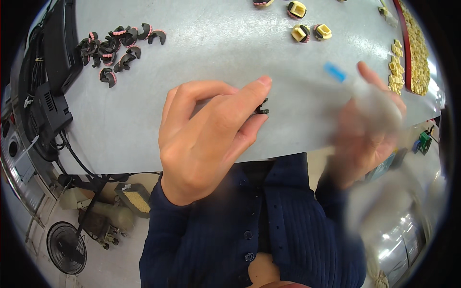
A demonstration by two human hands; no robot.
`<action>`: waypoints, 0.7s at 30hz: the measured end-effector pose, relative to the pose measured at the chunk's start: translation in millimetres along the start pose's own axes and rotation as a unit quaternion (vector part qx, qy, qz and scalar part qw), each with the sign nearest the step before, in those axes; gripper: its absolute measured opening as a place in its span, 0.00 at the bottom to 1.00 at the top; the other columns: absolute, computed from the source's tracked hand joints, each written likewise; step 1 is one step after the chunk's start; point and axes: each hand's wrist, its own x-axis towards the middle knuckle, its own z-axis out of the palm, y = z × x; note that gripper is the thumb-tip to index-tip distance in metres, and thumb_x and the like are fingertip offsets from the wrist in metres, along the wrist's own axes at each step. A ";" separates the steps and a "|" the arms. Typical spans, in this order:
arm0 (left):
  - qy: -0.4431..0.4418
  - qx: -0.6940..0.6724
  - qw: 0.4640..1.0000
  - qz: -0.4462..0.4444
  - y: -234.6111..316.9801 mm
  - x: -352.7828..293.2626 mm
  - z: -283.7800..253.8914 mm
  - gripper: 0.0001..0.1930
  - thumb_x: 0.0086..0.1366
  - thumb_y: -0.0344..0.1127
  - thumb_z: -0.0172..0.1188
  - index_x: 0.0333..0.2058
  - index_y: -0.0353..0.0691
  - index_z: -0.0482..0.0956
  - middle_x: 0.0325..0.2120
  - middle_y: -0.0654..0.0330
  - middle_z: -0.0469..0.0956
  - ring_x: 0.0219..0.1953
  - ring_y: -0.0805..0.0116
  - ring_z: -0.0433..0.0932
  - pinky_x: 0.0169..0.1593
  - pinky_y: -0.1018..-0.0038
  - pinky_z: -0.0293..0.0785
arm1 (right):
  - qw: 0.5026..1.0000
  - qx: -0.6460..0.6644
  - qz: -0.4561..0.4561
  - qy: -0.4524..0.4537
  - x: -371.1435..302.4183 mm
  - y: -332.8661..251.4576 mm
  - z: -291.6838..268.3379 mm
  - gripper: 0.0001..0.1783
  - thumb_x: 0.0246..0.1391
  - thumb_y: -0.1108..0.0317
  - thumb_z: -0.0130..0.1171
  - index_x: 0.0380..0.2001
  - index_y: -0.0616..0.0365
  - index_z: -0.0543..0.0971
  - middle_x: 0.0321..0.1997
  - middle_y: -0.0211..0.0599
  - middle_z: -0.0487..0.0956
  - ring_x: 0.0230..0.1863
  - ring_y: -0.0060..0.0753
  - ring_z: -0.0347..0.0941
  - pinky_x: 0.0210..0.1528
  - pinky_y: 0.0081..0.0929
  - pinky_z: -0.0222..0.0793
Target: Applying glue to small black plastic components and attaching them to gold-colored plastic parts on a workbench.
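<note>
Over the grey table [216, 57], a small dark piece [262, 110] is pinched in the left hand [206, 139]; a blurred, blue-tipped object [377, 108] is grasped by the right hand [359, 144]. Dark curved pieces [111, 45] are clustered at left; a black fan [67, 247] is seen below.

No legible words, numbers, labels, brand marks or signs on anything in view.

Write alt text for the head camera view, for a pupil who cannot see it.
A person's left hand pinches a small dark piece over a grey table; the right hand, blurred, holds a pale, blue-tipped thing. Dark curved pieces, some pink-edged, lie at upper left, cream pieces at far right.
</note>
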 end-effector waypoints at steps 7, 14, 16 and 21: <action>0.002 0.010 1.000 -0.002 6.3 0.7 -1.9 0.33 0.39 0.16 0.74 0.48 0.33 0.76 0.32 0.55 0.85 0.37 0.62 0.76 0.41 0.72 0.75 | 0.991 -0.061 -0.117 -0.010 18.7 8.9 -24.5 0.26 0.51 0.84 0.64 0.51 0.63 0.65 0.51 0.59 0.77 0.50 0.54 0.79 0.51 0.38 0.79; 0.046 -0.020 0.999 0.002 12.2 1.8 0.9 0.32 0.37 0.16 0.74 0.46 0.37 0.79 0.28 0.61 0.81 0.33 0.64 0.78 0.36 0.73 0.75 | 0.997 -0.043 -0.070 0.001 22.1 16.6 -23.9 0.28 0.47 0.88 0.65 0.51 0.64 0.67 0.50 0.47 0.77 0.55 0.47 0.77 0.53 0.33 0.75; 0.030 -0.025 0.998 -0.039 12.9 -1.6 -1.8 0.32 0.39 0.14 0.73 0.47 0.35 0.76 0.35 0.53 0.80 0.34 0.60 0.79 0.35 0.72 0.80 | 0.996 -0.053 -0.078 -0.005 24.0 17.9 -32.4 0.28 0.47 0.86 0.66 0.51 0.64 0.68 0.49 0.45 0.77 0.56 0.43 0.76 0.52 0.30 0.74; 0.021 -0.035 0.999 -0.009 10.3 1.3 -0.1 0.34 0.39 0.13 0.73 0.49 0.33 0.75 0.39 0.50 0.77 0.35 0.59 0.79 0.34 0.72 0.82 | 0.950 -0.227 -0.156 0.146 36.0 30.6 -81.0 0.16 0.48 0.78 0.69 0.41 0.62 0.77 0.41 0.36 0.77 0.39 0.27 0.73 0.40 0.22 0.69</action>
